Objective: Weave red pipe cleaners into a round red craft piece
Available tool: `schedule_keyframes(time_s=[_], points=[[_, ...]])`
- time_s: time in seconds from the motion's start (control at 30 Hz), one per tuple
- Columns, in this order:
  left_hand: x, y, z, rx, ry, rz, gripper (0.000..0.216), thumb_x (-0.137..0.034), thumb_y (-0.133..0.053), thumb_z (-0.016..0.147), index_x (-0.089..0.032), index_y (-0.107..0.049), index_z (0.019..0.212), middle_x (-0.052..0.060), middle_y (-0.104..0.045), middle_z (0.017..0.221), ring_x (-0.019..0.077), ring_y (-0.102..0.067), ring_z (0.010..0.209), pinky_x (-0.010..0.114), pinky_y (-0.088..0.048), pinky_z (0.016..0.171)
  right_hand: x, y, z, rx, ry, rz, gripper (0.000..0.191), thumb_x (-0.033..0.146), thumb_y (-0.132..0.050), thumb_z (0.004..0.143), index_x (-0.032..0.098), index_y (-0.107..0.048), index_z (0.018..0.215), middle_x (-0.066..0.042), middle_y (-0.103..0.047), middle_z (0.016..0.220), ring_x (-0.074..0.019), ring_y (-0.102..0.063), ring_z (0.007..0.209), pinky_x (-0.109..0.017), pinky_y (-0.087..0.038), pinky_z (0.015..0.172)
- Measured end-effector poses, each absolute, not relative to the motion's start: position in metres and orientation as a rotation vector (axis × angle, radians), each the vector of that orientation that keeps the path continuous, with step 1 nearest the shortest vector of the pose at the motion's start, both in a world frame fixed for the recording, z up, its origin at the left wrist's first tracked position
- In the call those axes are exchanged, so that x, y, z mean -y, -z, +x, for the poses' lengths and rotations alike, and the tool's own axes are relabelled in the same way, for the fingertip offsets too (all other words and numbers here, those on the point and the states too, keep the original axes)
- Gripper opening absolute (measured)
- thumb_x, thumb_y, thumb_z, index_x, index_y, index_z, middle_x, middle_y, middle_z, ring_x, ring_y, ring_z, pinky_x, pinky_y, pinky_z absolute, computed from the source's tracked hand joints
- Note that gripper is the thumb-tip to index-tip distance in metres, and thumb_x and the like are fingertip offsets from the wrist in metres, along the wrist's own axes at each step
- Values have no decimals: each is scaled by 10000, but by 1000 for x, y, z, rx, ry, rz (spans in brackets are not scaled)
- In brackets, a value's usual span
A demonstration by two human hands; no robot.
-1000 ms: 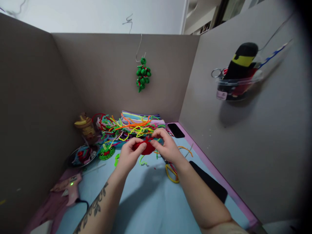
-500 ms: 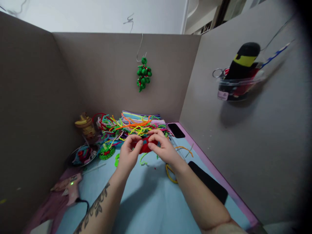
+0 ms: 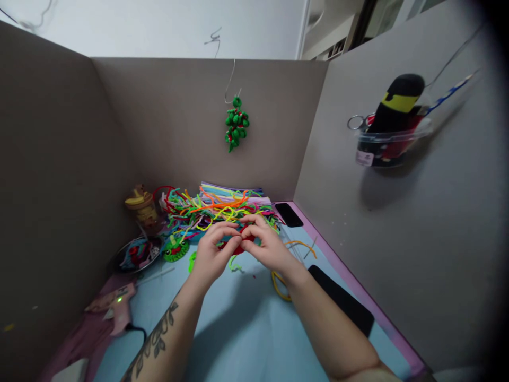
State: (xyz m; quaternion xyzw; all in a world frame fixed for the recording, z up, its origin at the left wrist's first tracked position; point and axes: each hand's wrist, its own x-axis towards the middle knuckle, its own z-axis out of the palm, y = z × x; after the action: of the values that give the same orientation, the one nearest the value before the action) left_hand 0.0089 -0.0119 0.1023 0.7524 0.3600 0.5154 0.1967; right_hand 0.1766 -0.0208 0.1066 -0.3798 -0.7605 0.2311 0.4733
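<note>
One red piece [image 3: 238, 250] is held in front of the pipe-cleaner heap [image 3: 222, 204], pinched by the left hand [image 3: 212, 253] and right hand [image 3: 271, 247], both curled nearly closed, probably steadying it for fine thumb work.

The scene is viewed through one camera worn on the head and aimed forward and down. The left hand [image 3: 212, 253] and right hand [image 3: 270, 248] are seen from behind and above, fairly near, slightly below the centre of the view. The back panel [image 3: 170, 116] is faced nearly square on, while the left panel [image 3: 59, 159] and right panel [image 3: 330, 175] are caught at a slant.
</note>
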Motion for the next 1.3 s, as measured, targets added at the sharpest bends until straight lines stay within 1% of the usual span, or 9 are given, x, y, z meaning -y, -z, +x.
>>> schedule_keyframes(time_s=[0.2,0.33,0.47,0.6,0.77,0.93,1.0,1.13,1.3], points=[[10,-102,7,-969,-1364,2104,99,-226,-537,850,-188,-615,802,75,-647,990,188,-594,963,331,-453,876,21,-107,178,1848,-655,-925,61,142,-586,778,189,-587,740,-81,-504,1144,-217,-488,1148,-384,-408,938],[8,-102,3,-913,-1406,2241,93,-212,-552,847,-204,-644,846,71,-649,988,194,-581,989,337,-448,884,21,-109,178,1857,-698,-908,77,138,-581,776,188,-568,719,-74,-518,1115,-214,-498,1123,-372,-414,922],[6,-101,-1,-856,-1468,2474,171,-183,-546,852,-248,-675,942,61,-645,1039,197,-554,1033,371,-414,930,21,-109,178,1880,-763,-894,85,134,-572,777,183,-556,709,-60,-521,1097,-195,-522,1061,-343,-420,903],[6,-101,-3,-858,-1414,2625,180,-174,-534,858,-264,-684,898,45,-657,1034,207,-531,1078,400,-382,968,20,-108,179,1893,-787,-898,90,125,-572,774,176,-556,702,-55,-518,1103,-187,-527,1031,-329,-421,881],[7,-101,0,-906,-1428,2597,152,-169,-507,868,-227,-647,861,46,-663,928,193,-551,988,373,-400,926,21,-108,178,1895,-750,-928,94,139,-575,786,176,-552,703,-61,-525,1083,-178,-537,991,-324,-430,842],[9,-101,6,-1043,-1344,2454,147,-200,-476,872,-206,-596,787,49,-631,813,193,-560,843,342,-429,810,23,-106,177,1931,-595,-972,89,131,-579,777,186,-582,707,-61,-531,1082,-197,-511,1059,-351,-420,875],[9,-100,7,-1040,-1336,2372,132,-209,-489,866,-202,-600,796,54,-636,841,194,-566,866,339,-432,823,22,-105,177,1937,-561,-978,96,125,-571,779,188,-585,708,-61,-532,1087,-196,-510,1064,-362,-414,895],[5,-98,7,-980,-1312,2113,107,-225,-550,833,-196,-643,879,79,-651,984,205,-581,983,354,-432,899,21,-106,178,1901,-582,-958,91,122,-569,778,193,-587,724,-61,-537,1081,-193,-519,1063,-366,-417,905],[2,-94,5,-869,-1342,1860,77,-210,-617,781,-188,-674,828,101,-629,1086,229,-564,1084,356,-440,921,23,-109,178,1866,-635,-948,73,136,-585,771,189,-581,721,-68,-533,1087,-204,-524,1071,-360,-435,881]])
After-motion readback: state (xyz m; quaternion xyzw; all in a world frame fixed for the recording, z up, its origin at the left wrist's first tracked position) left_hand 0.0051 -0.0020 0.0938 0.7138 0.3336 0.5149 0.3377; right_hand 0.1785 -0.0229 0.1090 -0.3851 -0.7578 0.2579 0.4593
